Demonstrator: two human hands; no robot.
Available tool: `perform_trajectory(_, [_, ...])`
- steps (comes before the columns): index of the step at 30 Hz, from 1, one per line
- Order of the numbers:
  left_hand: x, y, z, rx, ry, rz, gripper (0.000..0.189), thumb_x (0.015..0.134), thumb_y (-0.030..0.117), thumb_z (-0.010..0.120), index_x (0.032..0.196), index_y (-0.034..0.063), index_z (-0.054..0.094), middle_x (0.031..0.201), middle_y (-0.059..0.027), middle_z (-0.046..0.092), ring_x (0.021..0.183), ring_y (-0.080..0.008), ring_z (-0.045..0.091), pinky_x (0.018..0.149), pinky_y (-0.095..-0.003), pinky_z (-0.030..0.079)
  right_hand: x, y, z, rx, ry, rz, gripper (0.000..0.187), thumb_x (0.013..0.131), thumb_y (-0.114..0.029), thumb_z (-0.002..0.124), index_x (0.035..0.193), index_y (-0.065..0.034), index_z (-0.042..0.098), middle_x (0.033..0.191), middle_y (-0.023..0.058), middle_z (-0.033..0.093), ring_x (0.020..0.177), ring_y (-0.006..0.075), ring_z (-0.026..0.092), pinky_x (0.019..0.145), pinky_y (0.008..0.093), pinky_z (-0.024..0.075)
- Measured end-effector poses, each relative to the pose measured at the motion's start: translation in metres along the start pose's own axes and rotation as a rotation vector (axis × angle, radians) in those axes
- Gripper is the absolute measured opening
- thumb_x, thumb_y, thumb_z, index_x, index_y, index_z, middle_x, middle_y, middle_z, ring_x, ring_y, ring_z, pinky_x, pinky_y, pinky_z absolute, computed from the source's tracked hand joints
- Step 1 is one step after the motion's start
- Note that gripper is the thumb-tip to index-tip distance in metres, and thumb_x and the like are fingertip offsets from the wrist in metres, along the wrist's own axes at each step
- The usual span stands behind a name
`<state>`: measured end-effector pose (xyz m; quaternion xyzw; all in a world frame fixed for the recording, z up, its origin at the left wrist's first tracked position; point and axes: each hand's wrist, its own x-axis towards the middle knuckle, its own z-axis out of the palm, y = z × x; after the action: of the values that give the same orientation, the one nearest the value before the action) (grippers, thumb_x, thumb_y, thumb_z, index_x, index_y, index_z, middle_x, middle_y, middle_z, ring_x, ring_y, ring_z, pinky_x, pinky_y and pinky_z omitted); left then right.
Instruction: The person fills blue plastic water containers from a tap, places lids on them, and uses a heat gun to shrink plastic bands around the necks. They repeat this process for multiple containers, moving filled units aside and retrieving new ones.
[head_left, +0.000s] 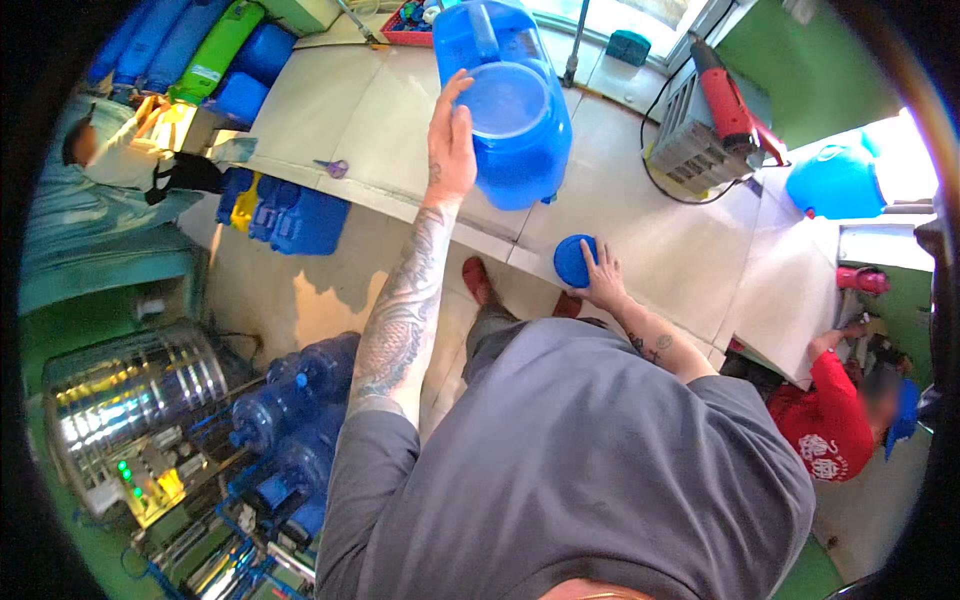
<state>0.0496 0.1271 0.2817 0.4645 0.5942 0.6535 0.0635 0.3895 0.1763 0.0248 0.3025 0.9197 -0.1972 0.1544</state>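
Observation:
A blue plastic water container (517, 161) with a moulded handle stands on the white tiled counter, and a translucent round cover lies over its opening. My left hand (452, 142) rests against the side of that cover, fingers stretched along its rim; whether it grips is not clear. Lower right, near the counter's front edge, my right hand (604, 277) has its fingers spread on a round blue cap (574, 260). The underside of the cap is hidden.
A red heat gun (726, 105) lies on a grey slatted box at the right. Purple scissors (334, 168) lie at the counter's left. A co-worker in red (825, 427) is at the far right, another person (112, 154) at the far left. Blue bottles (300, 420) stand behind.

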Motion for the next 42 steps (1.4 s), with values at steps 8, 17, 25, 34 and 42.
perform_trajectory(8, [-0.047, 0.208, 0.107, -0.197, -0.092, -0.11, 0.067, 0.104, 0.04, 0.061, 0.153, 0.001, 0.036, 0.156, -0.0165, 0.042, 0.148, -0.0272, 0.038, 0.122, -0.0429, 0.026, 0.005, 0.067, -0.091, 0.607, 0.454, 0.169, 0.116, 0.07, -0.05, 0.09, 0.158, -0.0064, 0.029, 0.153, 0.0326, 0.034, 0.139, 0.0502, 0.041, 0.115, 0.0548, 0.0403])
perform_trajectory(17, [-0.066, 0.346, 0.12, -1.136, -0.951, 0.188, 0.097, 0.09, 0.057, 0.064, 0.154, -0.0054, 0.026, 0.158, -0.0201, 0.037, 0.147, -0.0286, 0.038, 0.12, -0.0402, 0.029, 0.007, -0.097, -0.358, 0.115, 0.677, -0.667, 0.094, 0.076, -0.055, 0.086, 0.156, -0.025, 0.046, 0.165, 0.0248, 0.029, 0.147, 0.0468, 0.038, 0.117, 0.0555, 0.039])
perform_trajectory(25, [-0.082, 0.355, 0.103, -1.117, -0.979, 0.271, 0.124, 0.078, 0.073, 0.068, 0.155, -0.0111, 0.018, 0.16, -0.0233, 0.032, 0.147, -0.0299, 0.038, 0.118, -0.0378, 0.031, 0.031, -0.141, -0.349, 0.094, 0.69, -0.683, 0.097, 0.076, -0.06, 0.083, 0.155, -0.0185, 0.046, 0.163, 0.0273, 0.031, 0.147, 0.046, 0.037, 0.118, 0.0562, 0.0358])
perform_trajectory(34, [-0.077, 0.351, 0.082, -1.068, -1.038, 0.29, 0.155, 0.065, 0.09, 0.071, 0.156, -0.0176, 0.008, 0.162, -0.0269, 0.028, 0.146, -0.0314, 0.038, 0.115, -0.0351, 0.034, -0.007, 0.007, -0.167, 0.308, 0.524, -0.315, 0.07, 0.091, -0.035, 0.077, 0.147, -0.0052, 0.047, 0.15, 0.0269, 0.046, 0.141, 0.0438, 0.044, 0.116, 0.0508, 0.0394])
perform_trajectory(42, [-0.09, 0.322, 0.156, -1.344, -0.895, 0.086, 0.141, 0.063, 0.069, 0.089, 0.159, -0.0085, 0.02, 0.162, -0.0226, 0.031, 0.149, -0.029, 0.035, 0.118, -0.0424, 0.033, -0.022, 0.172, -0.02, 0.338, 0.327, 0.08, 0.077, 0.091, -0.036, 0.074, 0.151, -0.0011, 0.04, 0.152, 0.0321, 0.041, 0.143, 0.0462, 0.039, 0.118, 0.0508, 0.0369])
